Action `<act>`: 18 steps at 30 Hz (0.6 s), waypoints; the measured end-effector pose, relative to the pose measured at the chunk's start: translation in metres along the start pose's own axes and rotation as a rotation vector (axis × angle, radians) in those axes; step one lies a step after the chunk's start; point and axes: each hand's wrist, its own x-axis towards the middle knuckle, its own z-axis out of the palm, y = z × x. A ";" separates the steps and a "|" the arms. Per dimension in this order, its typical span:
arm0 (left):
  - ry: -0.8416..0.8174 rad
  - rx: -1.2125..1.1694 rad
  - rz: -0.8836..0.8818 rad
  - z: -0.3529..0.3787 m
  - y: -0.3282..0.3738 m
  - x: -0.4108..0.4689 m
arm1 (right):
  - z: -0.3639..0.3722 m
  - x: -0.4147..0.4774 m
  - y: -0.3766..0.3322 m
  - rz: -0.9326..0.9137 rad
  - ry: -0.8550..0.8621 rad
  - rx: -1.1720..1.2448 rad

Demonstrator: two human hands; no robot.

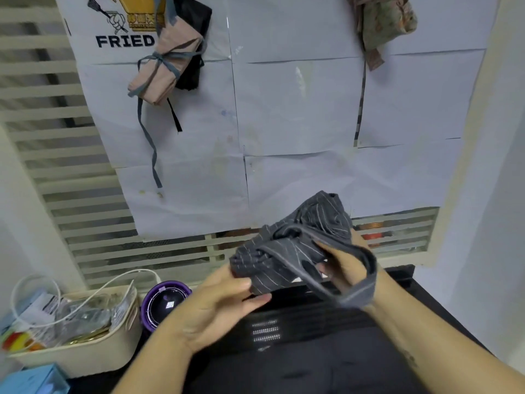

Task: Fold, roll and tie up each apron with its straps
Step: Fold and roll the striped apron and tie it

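A rolled dark grey pinstriped apron (295, 245) is held in the air over the black table. My left hand (221, 305) grips the roll's left end between thumb and fingers. My right hand (343, 265) holds the roll's right side, and the apron's grey strap (366, 282) loops around that hand and wrist. A pink apron roll (164, 69), tied with a grey strap, hangs at the upper left of the paper-covered wall. Another rolled, patterned green-brown apron (383, 24) hangs at the upper right.
A cream basket (85, 354) full of packets and a white cable stands at the left on the black table (312, 365). A purple round container (164, 302) sits beside it. A blue box (34, 379) is at the bottom left corner. White walls flank both sides.
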 end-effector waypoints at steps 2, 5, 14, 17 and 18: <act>0.088 0.193 0.015 -0.007 0.013 0.000 | -0.001 -0.004 -0.010 -0.097 -0.046 -0.216; 0.297 0.496 0.112 0.003 0.026 0.001 | 0.008 -0.010 -0.015 -0.118 -0.128 -0.448; 0.059 0.989 -0.029 0.034 0.030 0.007 | 0.012 -0.006 -0.004 -0.063 -0.185 -0.405; -0.040 0.893 -0.110 0.025 0.035 0.004 | 0.011 -0.007 -0.004 -0.006 -0.202 -0.408; -0.046 0.864 -0.129 0.025 0.034 0.004 | 0.011 -0.007 -0.004 0.001 -0.203 -0.428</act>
